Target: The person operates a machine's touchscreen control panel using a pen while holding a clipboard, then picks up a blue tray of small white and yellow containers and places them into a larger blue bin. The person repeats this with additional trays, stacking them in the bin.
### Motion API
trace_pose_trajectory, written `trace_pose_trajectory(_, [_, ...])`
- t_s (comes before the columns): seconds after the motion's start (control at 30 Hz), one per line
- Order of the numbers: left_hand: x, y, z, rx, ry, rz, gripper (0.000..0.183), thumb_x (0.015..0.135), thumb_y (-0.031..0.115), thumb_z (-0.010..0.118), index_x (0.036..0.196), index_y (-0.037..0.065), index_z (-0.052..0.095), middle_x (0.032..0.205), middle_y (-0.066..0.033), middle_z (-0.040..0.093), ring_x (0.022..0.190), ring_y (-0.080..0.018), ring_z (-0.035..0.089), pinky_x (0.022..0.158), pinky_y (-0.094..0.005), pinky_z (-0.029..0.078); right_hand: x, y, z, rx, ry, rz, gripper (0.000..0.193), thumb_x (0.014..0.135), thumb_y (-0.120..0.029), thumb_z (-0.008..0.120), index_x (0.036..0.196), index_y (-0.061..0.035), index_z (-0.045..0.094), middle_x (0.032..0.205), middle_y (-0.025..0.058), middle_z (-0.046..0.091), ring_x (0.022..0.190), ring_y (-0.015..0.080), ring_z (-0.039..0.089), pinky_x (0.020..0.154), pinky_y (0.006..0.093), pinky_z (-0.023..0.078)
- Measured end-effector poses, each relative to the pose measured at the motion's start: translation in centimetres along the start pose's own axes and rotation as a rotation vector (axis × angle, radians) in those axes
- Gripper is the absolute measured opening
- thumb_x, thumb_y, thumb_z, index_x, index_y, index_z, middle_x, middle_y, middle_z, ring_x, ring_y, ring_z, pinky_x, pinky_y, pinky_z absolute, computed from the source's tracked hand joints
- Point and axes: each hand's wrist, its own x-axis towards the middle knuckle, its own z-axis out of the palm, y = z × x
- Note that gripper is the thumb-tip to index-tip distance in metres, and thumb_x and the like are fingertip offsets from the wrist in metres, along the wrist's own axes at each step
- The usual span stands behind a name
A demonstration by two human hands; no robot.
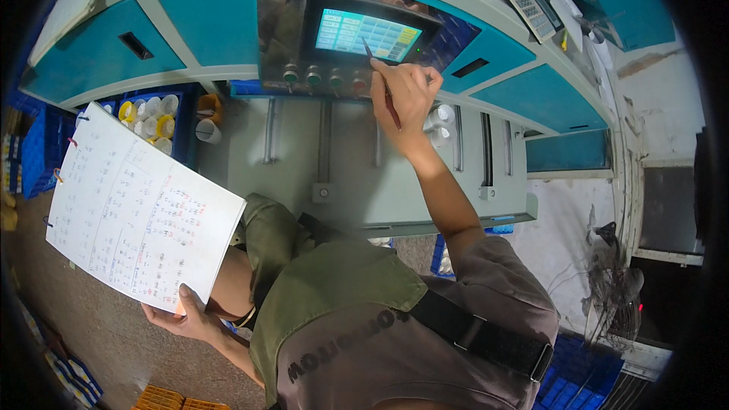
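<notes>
My left hand point(188, 320) grips the lower edge of a white ring-bound notebook point(144, 212), thumb on top of the page. Handwritten lines in dark and red ink fill the page, and small coloured rings run along its left edge. In my right hand point(408, 99) is a slim dark red pen point(392, 105), pinched between thumb and fingers. The pen's tip lies over the lit touchscreen point(349, 33) on the machine's dark panel; whether it touches the glass I cannot tell. Below the screen sits a row of round buttons point(314, 76).
A blue crate point(182, 133) of white and yellow cups stands to the left under the machine. White cylindrical containers point(440, 125) stand on the grey-green machine bed point(288, 182). A calculator point(528, 9) lies at the upper right. Tangled dark wires point(611, 288) hang at the right; an orange crate point(158, 398) is below.
</notes>
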Motion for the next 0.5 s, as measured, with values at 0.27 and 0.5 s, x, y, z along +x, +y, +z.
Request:
trace_pose_trajectory(0.27, [0.01, 0.33, 0.1, 0.021, -0.005, 0.015, 0.07, 0.084, 0.015, 0.075, 0.142, 0.006, 0.038, 0.139, -0.0176, 0.043, 0.132, -0.0303, 0.043, 0.11, -0.0508, 0.042, -0.11, 0.33, -0.45, -0.013, 0.021, 0.008, 0.019, 0.078, -0.004, 0.071, 0.096, -0.0082, 0.071, 0.075, 0.0002, 0.063, 0.074, 0.0168, 0.059, 0.084, 0.0383, 0.03])
trace_pose_trajectory(0.5, [-0.08, 0.49, 0.25, 0.037, 0.01, 0.017, 0.066, 0.086, 0.019, 0.074, 0.141, 0.005, 0.04, 0.139, -0.0156, 0.044, 0.131, -0.0279, 0.043, 0.109, -0.0489, 0.04, -0.58, 0.93, -0.86, -0.032, 0.024, 0.023, 0.019, 0.077, -0.002, 0.07, 0.095, -0.0082, 0.072, 0.075, -0.0001, 0.063, 0.075, 0.017, 0.059, 0.084, 0.0389, 0.029])
